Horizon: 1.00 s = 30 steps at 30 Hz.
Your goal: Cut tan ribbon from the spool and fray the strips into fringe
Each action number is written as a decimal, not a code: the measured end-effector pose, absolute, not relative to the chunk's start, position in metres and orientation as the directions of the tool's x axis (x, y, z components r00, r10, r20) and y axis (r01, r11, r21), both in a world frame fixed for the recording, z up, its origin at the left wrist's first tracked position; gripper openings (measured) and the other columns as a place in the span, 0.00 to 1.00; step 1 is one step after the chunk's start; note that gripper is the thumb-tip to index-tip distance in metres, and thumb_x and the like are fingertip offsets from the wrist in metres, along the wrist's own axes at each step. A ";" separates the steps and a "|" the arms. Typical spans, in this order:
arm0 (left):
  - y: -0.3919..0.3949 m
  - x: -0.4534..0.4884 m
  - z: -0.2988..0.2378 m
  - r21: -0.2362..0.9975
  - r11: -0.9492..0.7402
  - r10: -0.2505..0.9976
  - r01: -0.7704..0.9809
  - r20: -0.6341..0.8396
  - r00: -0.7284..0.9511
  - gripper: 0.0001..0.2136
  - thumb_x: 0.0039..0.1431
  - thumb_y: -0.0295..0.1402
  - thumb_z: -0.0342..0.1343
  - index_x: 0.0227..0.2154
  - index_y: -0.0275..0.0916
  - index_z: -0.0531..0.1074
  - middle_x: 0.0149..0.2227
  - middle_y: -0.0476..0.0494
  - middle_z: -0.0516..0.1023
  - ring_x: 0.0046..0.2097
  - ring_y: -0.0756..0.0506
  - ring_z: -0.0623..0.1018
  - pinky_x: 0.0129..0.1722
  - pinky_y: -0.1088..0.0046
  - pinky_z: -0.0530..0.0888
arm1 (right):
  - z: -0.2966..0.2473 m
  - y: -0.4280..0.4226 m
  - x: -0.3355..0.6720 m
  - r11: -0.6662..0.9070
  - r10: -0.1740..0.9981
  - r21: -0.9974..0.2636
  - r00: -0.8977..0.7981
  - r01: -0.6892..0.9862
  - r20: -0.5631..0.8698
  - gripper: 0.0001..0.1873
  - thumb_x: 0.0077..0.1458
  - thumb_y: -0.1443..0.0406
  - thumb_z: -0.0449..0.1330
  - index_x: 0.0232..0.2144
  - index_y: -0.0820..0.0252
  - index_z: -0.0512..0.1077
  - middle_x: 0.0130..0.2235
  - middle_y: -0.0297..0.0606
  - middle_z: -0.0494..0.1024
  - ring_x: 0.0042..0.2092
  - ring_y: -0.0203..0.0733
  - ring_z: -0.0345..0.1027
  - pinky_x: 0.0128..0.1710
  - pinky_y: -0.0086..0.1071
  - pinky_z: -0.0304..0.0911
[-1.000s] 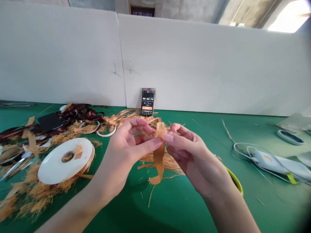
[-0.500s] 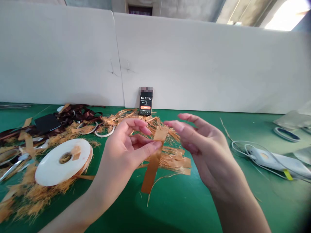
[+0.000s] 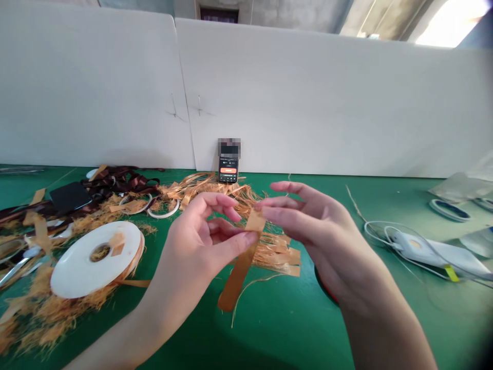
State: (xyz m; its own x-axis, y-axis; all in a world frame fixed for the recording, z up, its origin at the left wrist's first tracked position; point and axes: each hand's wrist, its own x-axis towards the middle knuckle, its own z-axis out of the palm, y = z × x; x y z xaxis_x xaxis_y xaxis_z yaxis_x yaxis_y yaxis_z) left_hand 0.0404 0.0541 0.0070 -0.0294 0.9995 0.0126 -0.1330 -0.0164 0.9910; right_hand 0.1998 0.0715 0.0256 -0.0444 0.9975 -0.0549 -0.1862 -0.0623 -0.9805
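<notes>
Pinching the ribbon [image 3: 242,267], slanting towards seven o'clock, is the left hand [image 3: 204,244]; whether the right hand [image 3: 323,226] grips its one-o'clock end is unclear.

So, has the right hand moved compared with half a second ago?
Yes: judged against the phone, the right hand has come left, in toward the upper end of the tan ribbon strip.
</notes>
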 end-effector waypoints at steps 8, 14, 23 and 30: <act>0.054 0.046 0.008 0.998 0.018 1.000 -0.052 -0.019 -0.022 0.15 0.42 0.27 0.68 0.33 0.41 0.69 0.30 0.53 0.71 0.29 0.50 0.76 0.28 0.76 0.74 | 0.021 0.073 0.195 -0.075 0.995 -0.994 -0.066 -0.073 -0.071 0.19 0.41 0.72 0.68 0.38 0.59 0.69 0.26 0.29 0.79 0.28 0.31 0.71 0.28 0.25 0.67; 0.054 0.044 0.006 0.999 0.033 0.999 -0.015 -0.033 -0.003 0.15 0.43 0.28 0.67 0.34 0.41 0.69 0.31 0.52 0.72 0.27 0.50 0.77 0.27 0.76 0.75 | 0.021 0.073 0.198 0.066 0.989 -0.997 0.126 0.050 0.072 0.18 0.41 0.70 0.68 0.37 0.57 0.69 0.27 0.32 0.81 0.29 0.35 0.73 0.26 0.27 0.64; 0.052 0.051 0.009 0.997 0.046 0.996 -0.063 -0.051 -0.078 0.14 0.41 0.26 0.69 0.32 0.41 0.71 0.30 0.53 0.74 0.28 0.50 0.78 0.27 0.77 0.74 | 0.025 0.074 0.207 0.107 0.965 -0.993 0.246 -0.050 0.091 0.15 0.45 0.61 0.69 0.34 0.54 0.70 0.32 0.35 0.82 0.28 0.35 0.72 0.23 0.28 0.62; 0.056 0.045 0.004 0.986 0.022 0.999 -0.164 -0.028 -0.035 0.15 0.42 0.27 0.69 0.34 0.39 0.73 0.33 0.48 0.78 0.34 0.48 0.79 0.32 0.76 0.76 | 0.027 0.072 0.206 -0.141 0.986 -0.989 -0.101 -0.045 -0.136 0.21 0.41 0.61 0.72 0.39 0.57 0.72 0.32 0.35 0.82 0.35 0.38 0.75 0.30 0.27 0.66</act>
State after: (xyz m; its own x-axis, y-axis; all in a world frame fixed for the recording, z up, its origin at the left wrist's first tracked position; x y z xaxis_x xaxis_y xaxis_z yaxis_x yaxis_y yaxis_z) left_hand 0.0452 0.0564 0.0042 -0.0346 0.9990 -0.0283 -0.1642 0.0223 0.9862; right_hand 0.2057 0.0716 0.0274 -0.1008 0.9856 -0.1360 -0.0449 -0.1411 -0.9890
